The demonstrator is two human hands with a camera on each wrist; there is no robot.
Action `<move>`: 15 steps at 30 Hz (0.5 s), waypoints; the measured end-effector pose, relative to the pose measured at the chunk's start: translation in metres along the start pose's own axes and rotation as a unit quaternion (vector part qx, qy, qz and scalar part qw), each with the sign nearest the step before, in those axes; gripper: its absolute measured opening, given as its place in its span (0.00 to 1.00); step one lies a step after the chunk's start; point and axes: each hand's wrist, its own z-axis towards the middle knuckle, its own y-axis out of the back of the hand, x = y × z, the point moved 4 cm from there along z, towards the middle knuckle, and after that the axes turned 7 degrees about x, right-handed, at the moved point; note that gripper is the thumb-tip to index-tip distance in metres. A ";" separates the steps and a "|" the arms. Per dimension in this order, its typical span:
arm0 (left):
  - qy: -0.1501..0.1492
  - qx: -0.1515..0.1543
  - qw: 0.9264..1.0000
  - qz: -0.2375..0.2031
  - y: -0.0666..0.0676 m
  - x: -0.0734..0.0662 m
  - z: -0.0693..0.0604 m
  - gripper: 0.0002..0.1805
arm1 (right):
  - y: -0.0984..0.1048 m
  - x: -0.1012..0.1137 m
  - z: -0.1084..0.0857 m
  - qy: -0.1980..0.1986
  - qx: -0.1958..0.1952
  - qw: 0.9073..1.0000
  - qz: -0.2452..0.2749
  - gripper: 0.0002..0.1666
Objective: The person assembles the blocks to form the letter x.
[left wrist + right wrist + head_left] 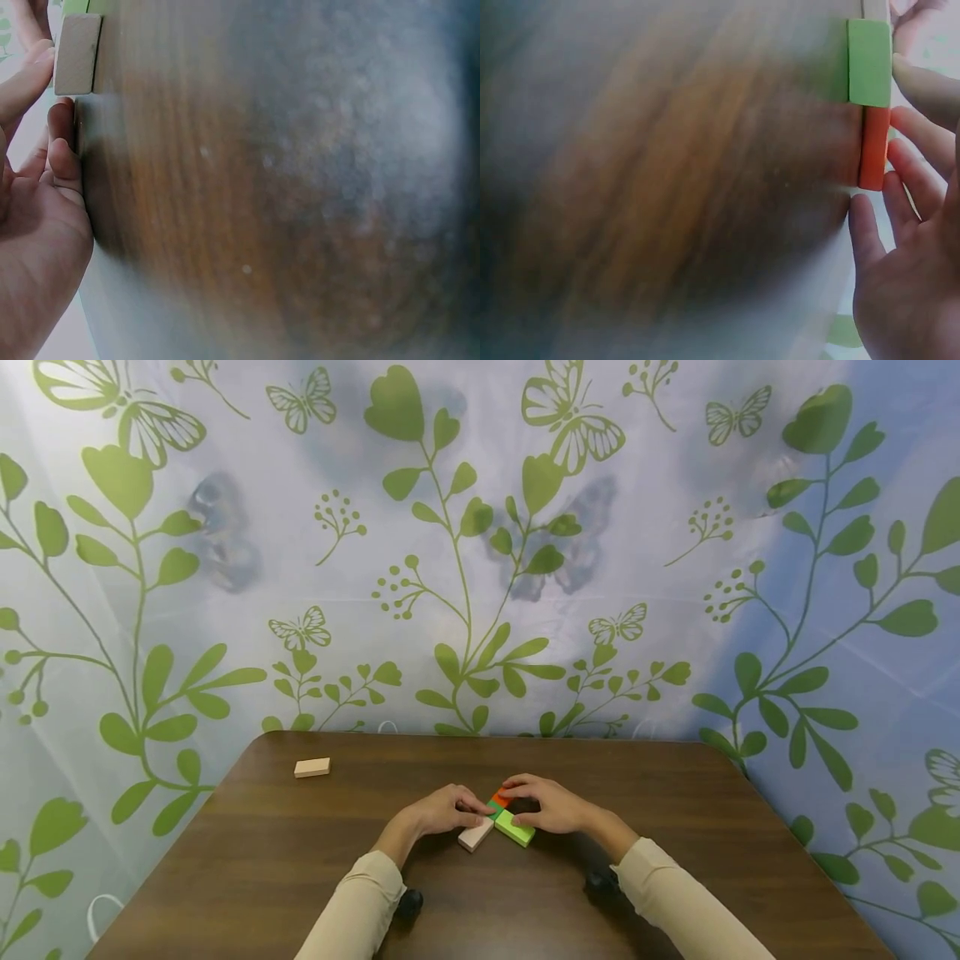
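Four-armed in layout, a group of small blocks lies on the table: a pale wooden block (476, 836), a lime green block (515, 829), a darker green block (496, 808) and an orange block (498, 798). My left hand (442, 811) touches the pale block with its thumb, while a fingertip rests at the darker green one. On the other side, my right hand (558, 807) has its thumb by the lime green block and its fingers against the orange block (874, 148). Both hands partly cover the darker green and orange blocks.
A separate pale wooden block (312, 767) lies near the far left of the brown table (637, 777). Behind the far edge hangs a curtain (480, 568) with green leaves and butterflies.
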 end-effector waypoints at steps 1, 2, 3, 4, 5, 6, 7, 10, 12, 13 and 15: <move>0.000 0.000 1.000 0.000 0.000 0.000 0.000 0.14 | -0.001 0.000 0.000 0.000 -0.001 1.000 0.005 0.30; 0.000 0.000 1.000 0.000 0.000 0.000 0.000 0.14 | -0.001 -0.001 -0.001 0.001 -0.001 1.000 0.008 0.30; 0.001 -0.001 1.000 -0.001 0.000 0.000 0.000 0.14 | -0.001 -0.001 -0.001 0.002 0.000 1.000 0.011 0.30; 0.001 -0.002 1.000 -0.002 0.000 0.000 0.000 0.14 | -0.002 -0.002 -0.001 0.003 0.001 1.000 0.014 0.30; 0.002 -0.003 1.000 -0.002 0.000 0.001 0.000 0.14 | -0.002 -0.002 -0.001 0.005 0.001 1.000 0.015 0.30; 0.003 -0.005 1.000 -0.002 0.000 0.001 0.000 0.14 | -0.003 -0.003 -0.001 0.006 0.002 1.000 0.015 0.30; 0.004 -0.006 1.000 -0.004 0.000 0.001 0.000 0.14 | -0.004 -0.003 -0.001 0.006 0.003 1.000 0.014 0.29; 0.005 -0.010 1.000 -0.008 -0.001 0.001 0.000 0.13 | -0.004 -0.005 -0.001 0.006 0.002 1.000 0.009 0.29; 0.007 -0.012 1.000 -0.012 -0.001 0.002 -0.001 0.13 | -0.005 -0.005 -0.001 0.006 0.003 1.000 0.008 0.29; 0.008 -0.012 1.000 -0.015 -0.001 0.002 0.000 0.13 | -0.004 -0.005 -0.001 0.005 0.004 1.000 0.009 0.29; 0.009 -0.011 1.000 -0.022 -0.001 0.001 0.001 0.13 | -0.003 -0.004 -0.002 0.004 0.004 1.000 0.016 0.30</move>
